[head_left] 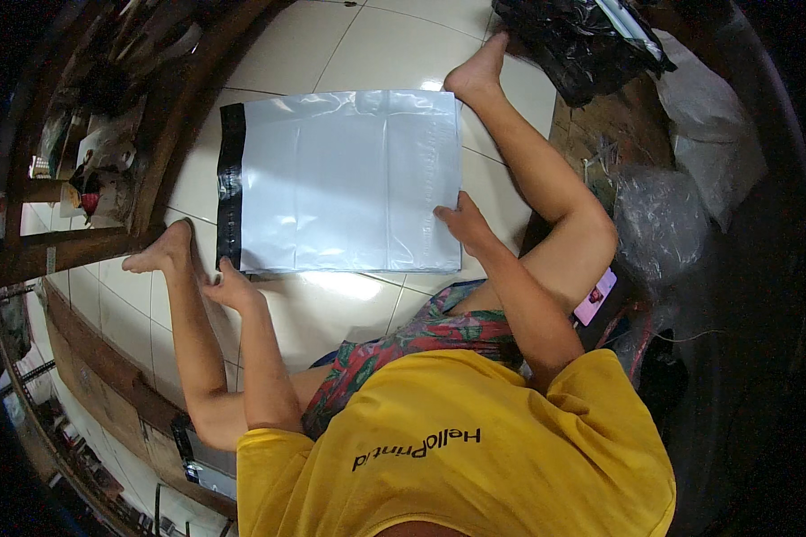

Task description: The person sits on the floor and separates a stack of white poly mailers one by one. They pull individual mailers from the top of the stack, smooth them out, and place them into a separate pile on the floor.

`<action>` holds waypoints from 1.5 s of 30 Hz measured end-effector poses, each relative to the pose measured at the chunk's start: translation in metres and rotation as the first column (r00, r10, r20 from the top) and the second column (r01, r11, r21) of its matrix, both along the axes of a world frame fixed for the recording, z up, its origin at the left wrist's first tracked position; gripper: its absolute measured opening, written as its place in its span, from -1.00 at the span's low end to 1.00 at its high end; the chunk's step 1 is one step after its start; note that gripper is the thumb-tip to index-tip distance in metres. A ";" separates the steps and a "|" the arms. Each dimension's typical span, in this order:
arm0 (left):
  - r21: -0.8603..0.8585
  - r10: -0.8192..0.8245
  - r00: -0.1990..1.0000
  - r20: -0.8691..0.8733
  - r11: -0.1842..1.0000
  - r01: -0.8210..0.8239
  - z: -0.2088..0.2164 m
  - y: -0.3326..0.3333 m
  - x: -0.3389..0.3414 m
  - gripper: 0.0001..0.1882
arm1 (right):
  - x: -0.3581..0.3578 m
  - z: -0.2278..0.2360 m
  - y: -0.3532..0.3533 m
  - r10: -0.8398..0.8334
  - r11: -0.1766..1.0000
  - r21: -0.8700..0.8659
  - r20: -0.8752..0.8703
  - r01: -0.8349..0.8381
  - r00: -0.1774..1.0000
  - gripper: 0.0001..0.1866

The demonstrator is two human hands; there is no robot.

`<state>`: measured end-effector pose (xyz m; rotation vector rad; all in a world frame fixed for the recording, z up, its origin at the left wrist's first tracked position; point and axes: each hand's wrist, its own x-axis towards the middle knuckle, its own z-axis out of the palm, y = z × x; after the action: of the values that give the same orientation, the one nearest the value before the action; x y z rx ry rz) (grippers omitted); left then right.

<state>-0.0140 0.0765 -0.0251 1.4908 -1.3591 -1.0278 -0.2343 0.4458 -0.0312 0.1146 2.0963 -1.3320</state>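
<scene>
Head view: white plastic bags (340,179) lie flat, right hand (466,225) pinching their right edge, left hand (234,288) at the near-left corner, its grip unclear to me.

Yellow T-shirt (493,483): I see one line of black lettering (419,450) printed across the chest, upside down from my remote view and dipping toward the left.
White plastic mailers (340,183): I spot pale marks on the black edge strip (230,192), too faint to read.
Pink phone-shaped rectangle (594,297): Any print near the right knee is too small for me.
</scene>
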 end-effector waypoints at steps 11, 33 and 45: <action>-0.066 -0.649 -0.296 0.700 -0.472 0.879 0.055 0.196 -0.076 -0.10 | 0.014 -0.005 -0.002 -0.027 0.999 -0.045 -0.108 0.023 0.994 -0.53; -0.028 -0.459 -0.093 0.884 -0.250 0.968 0.021 0.139 -0.055 -0.49 | -0.002 0.011 0.002 0.040 0.999 0.015 -0.119 -0.039 0.992 -0.43; 0.227 -0.476 -0.374 0.796 -0.338 0.913 0.047 0.118 -0.088 -0.56 | 0.063 0.109 -0.057 0.898 0.439 0.751 -0.389 -0.493 0.207 -0.38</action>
<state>-0.1022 0.1945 0.0219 -0.4341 -3.3082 -0.4464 -0.1717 0.3884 0.0776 -1.3869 2.5157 -0.1391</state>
